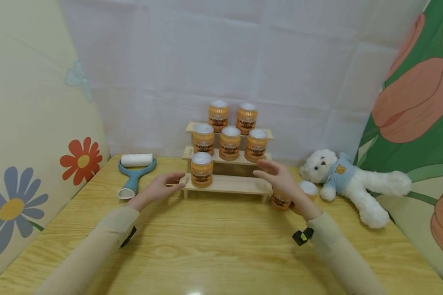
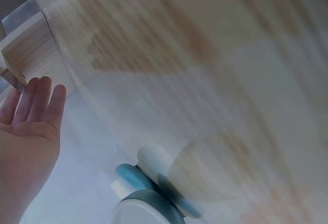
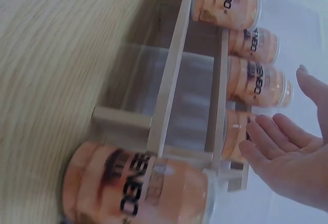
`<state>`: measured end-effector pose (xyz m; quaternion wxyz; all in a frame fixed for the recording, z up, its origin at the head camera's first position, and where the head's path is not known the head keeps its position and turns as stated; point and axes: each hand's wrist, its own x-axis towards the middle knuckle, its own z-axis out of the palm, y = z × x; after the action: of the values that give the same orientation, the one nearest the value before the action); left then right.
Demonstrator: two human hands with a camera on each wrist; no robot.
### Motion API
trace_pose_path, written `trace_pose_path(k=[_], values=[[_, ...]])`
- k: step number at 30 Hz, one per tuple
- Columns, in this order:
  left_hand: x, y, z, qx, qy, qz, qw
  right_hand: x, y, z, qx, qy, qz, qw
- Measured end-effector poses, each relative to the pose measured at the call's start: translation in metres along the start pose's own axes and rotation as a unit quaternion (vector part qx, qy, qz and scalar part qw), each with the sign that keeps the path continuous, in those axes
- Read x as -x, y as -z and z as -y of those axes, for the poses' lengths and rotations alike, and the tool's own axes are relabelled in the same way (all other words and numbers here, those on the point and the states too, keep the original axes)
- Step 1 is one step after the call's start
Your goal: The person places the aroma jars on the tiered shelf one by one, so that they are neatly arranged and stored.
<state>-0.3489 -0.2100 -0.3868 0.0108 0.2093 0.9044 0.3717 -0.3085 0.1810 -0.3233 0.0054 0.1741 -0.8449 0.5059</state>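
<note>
A three-tier wooden shelf (image 1: 236,184) holds orange jars with white lids: two on top, three on the middle tier, and one jar (image 1: 202,171) at the left of the bottom tier. My left hand (image 1: 162,186) has its fingertips right at the bottom tier's left end and holds nothing. In the left wrist view its fingers reach the shelf's wooden end (image 2: 33,49). Near the shelf's right end, my right hand (image 1: 278,178) is empty, fingers extended and thumb apart. Below and behind it, two more jars stand on the table, one jar (image 1: 280,200) partly covered by the hand.
A blue-handled lint roller (image 1: 134,176) with a white roll lies left of the shelf. To the right, a white teddy bear (image 1: 348,182) in a blue shirt lies on the wood-grain table (image 1: 206,246). A pale cloth (image 1: 225,53) hangs behind the shelf.
</note>
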Motion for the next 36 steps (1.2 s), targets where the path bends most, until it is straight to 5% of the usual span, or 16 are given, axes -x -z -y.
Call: trace_pose_path(k=[21, 36], values=[[0.000, 0.001, 0.001, -0.006, -0.002, 0.002, 1.0000, 0.038, 0.065, -0.048, 0.070, -0.011, -0.049, 0.9963], [0.000, 0.001, 0.002, -0.002, -0.009, 0.003, 1.0000, 0.054, 0.087, -0.065, 0.083, -0.030, -0.029, 0.9957]])
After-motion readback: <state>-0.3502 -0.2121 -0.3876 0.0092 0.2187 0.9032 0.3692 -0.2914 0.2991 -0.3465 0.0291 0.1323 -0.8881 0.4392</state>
